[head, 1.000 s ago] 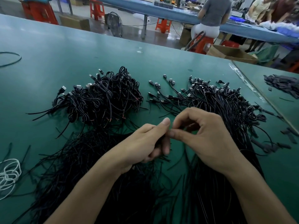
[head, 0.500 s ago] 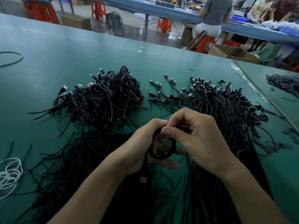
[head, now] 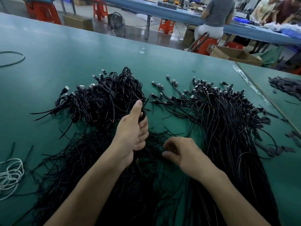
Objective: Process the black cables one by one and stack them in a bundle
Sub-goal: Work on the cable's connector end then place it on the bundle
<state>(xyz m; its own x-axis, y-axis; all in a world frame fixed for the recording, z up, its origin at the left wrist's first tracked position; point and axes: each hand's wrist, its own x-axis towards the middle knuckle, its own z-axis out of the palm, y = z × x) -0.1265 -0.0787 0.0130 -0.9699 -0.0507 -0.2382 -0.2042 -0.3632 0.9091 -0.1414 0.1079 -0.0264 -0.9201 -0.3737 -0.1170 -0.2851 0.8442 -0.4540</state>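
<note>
Left hand (head: 132, 132) grips coiled cable (head: 143, 115) beside bundle (head: 105, 98) | right hand (head: 184, 152) curled, grip unclear

One head-worn wide-angle view only, aimed forward and steeply down along both forearms, close in: the left hand (head: 132, 132) gripping a black cable (head: 143, 115) sits about mid-frame. Coiled heap (head: 104, 101) just beyond-left of the grip, loose heap (head: 228, 115) right of it, green table (head: 65, 51) running far beyond to a blue bench (head: 171, 15) along the top edge. Straight lines bow toward the frame borders.
</note>
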